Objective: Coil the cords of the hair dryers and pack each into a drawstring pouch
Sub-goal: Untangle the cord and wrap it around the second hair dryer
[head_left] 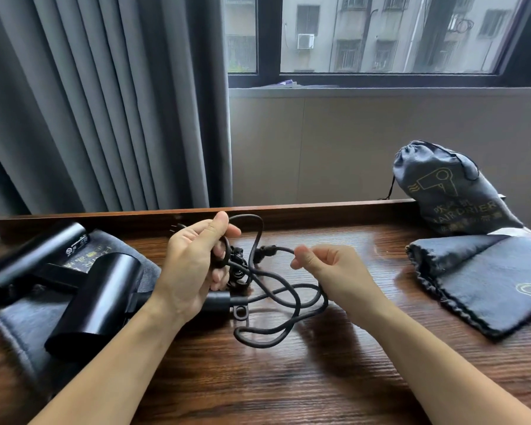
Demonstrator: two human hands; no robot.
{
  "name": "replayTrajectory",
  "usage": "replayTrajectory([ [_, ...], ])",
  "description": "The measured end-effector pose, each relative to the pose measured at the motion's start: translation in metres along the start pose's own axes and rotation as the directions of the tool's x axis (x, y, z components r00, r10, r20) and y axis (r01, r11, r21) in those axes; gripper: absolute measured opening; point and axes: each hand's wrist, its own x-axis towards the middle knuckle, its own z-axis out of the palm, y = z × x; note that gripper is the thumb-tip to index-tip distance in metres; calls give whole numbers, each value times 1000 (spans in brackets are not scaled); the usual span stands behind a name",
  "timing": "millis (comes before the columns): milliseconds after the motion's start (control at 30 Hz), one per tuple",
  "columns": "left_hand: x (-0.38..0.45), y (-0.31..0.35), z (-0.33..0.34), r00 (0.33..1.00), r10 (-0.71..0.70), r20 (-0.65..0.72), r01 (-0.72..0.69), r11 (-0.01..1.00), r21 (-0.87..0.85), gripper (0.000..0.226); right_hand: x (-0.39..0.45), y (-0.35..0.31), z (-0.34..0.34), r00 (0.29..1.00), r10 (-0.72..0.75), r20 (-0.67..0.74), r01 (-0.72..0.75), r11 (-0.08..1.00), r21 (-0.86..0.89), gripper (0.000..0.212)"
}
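Note:
Two black hair dryers lie at the left of the wooden table. The nearer hair dryer [95, 299] points toward me, and its handle runs under my left wrist. The farther hair dryer [31, 259] rests on a flat grey pouch [22, 329]. My left hand [193, 265] grips loops of the black cord [276, 299] near the table's back edge. My right hand [322, 265] pinches the cord a little to the right. The remaining cord lies in loose loops between my hands.
A filled grey drawstring pouch [451, 191] printed with a dryer symbol stands at the back right. A flat empty pouch [485, 277] lies in front of it. A raised ledge [319, 210] runs along the table's back; curtain and window stand behind it.

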Motion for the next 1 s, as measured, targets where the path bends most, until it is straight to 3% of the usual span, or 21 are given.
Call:
replayTrajectory([
  [200, 3, -3, 0, 986, -144, 79, 146, 989, -13, 28, 5, 12, -3, 1000, -25, -4, 24, 989, -147, 22],
  [267, 4, -4, 2, 979, -180, 92, 183, 983, -29, 27, 4, 12, -3, 989, -129, -73, 110, 970, -219, 26],
  [333, 5, -5, 2, 974, -200, 103, 207, 976, -60, 27, 0, 9, -2, 930, -340, -142, 292, 915, -278, 37],
  [400, 5, -5, 3, 970, -209, 122, 222, 970, -99, 29, -5, 5, -1, 860, -508, -59, 465, 825, -322, 46],
  [533, 4, -5, 1, 976, -179, 128, 197, 969, -148, 38, -9, 8, 2, 842, -496, 211, 535, 723, -437, 38],
  [633, 1, -8, 0, 981, -70, 179, 87, 992, -92, 49, -7, 8, 3, 886, -420, 196, 459, 857, -236, 30],
  [700, -2, -12, 2, 974, -4, 227, -29, 990, 140, 43, -7, 3, 1, 915, -371, 161, 388, 917, -93, 29],
  [800, -8, -15, 8, 962, 13, 273, -109, 935, 338, 30, -8, -3, -1, 932, -337, 131, 339, 941, 11, 25],
  [933, -7, -15, 4, 925, -28, 380, -125, 919, 374, 54, -9, -5, -5, 955, -279, 99, 266, 955, 129, 19],
  [1000, -7, -16, 3, 922, -30, 387, -153, 888, 434, 51, -7, -6, -5, 962, -263, 68, 251, 957, 142, 19],
])
